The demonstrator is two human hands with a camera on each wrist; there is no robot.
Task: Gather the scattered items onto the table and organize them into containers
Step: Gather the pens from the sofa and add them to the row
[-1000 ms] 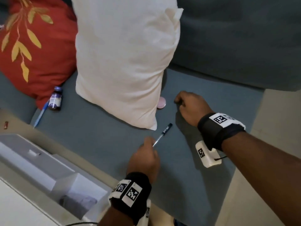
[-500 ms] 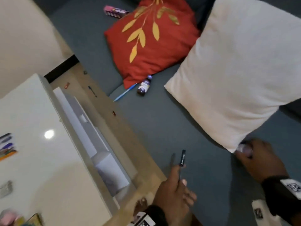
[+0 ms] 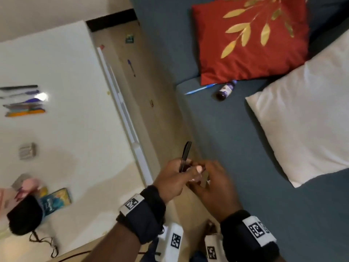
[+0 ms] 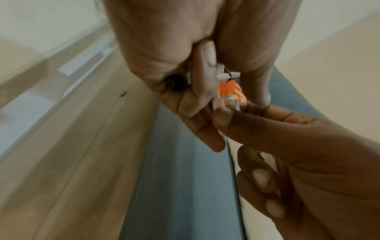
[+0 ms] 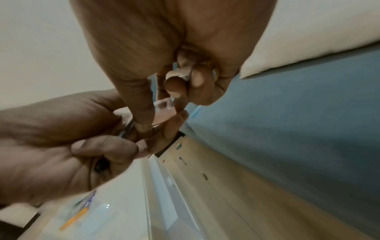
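Head view alone shows pens [image 3: 22, 100] on table [image 3: 71, 138].

Table top [image 3: 62, 76]: looking smooth and glossy white, throwing back a bright spot of light.
Floor [image 3: 143, 87]: showing as pale wood-look boards, smooth, with a low sheen.
Sofa seat [image 3: 222, 140]: appearing as matt blue-grey woven cloth.
Red cushion [image 3: 251, 50]: shining faintly like satin cloth, with gold leaf shapes glinting on it.
White pillow [image 3: 306, 118]: looking like soft matt cotton cloth.
Pen [image 3: 185, 156]: showing dark, smooth plastic in the left hand [image 3: 171, 178].
Small pink piece [image 5: 162, 112]: looking like clear, glossy plastic, pinched by the right hand [image 3: 213, 188].
Small bottle [image 3: 225, 89]: gleaming dark and glossy, carrying a paper-like label.
Wrist bands [image 3: 143, 210]: appearing as matt black cloth.
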